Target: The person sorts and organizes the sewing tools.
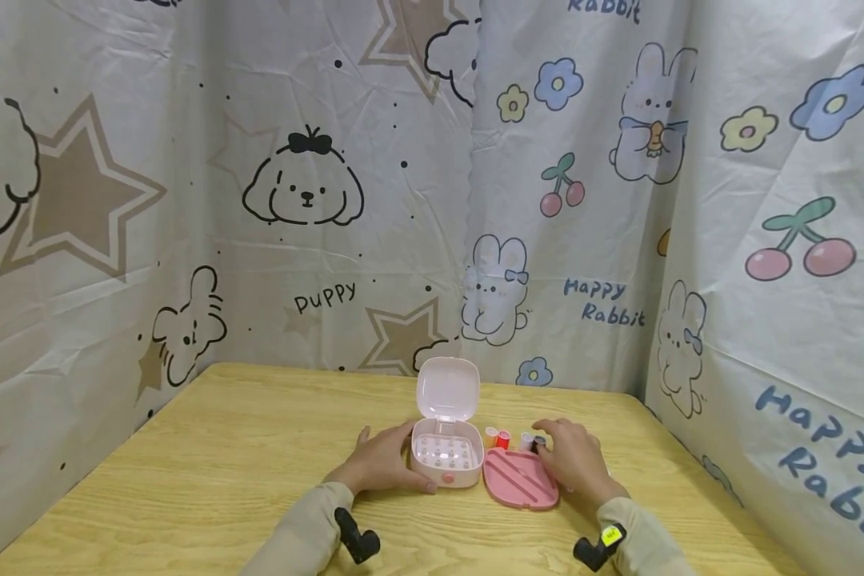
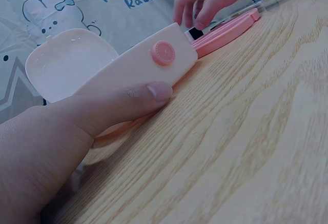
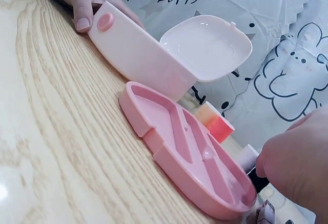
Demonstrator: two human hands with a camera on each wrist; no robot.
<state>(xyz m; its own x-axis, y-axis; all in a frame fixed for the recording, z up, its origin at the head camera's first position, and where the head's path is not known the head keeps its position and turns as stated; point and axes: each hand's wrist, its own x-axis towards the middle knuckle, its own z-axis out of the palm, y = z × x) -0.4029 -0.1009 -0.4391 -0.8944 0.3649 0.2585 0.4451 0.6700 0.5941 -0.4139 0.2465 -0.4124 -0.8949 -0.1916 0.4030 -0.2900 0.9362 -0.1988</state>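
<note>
My left hand [image 1: 383, 462] grips the left side of a pale pink box [image 1: 448, 478], thumb along its front beside a round pink button [image 2: 163, 53]. The box's lid [image 1: 448, 390] stands raised, and rows of small pegs [image 1: 446, 453] show inside. On the right, my right hand [image 1: 574, 458] pinches a black thread spool [image 2: 195, 33] between thumb and fingers; part of the spool is hidden. Beside it stands a white spool [image 3: 248, 157]. A red spool [image 1: 502, 439] and a pale orange spool [image 1: 491, 437] stand closer to the box.
A darker pink tray [image 3: 177, 147] with diagonal dividers lies flat just right of the box. By my right hand is a small item [image 3: 266, 212], too cut off to identify. Printed curtains [image 1: 317, 264] hang behind the wooden table [image 1: 259, 448] and at both sides.
</note>
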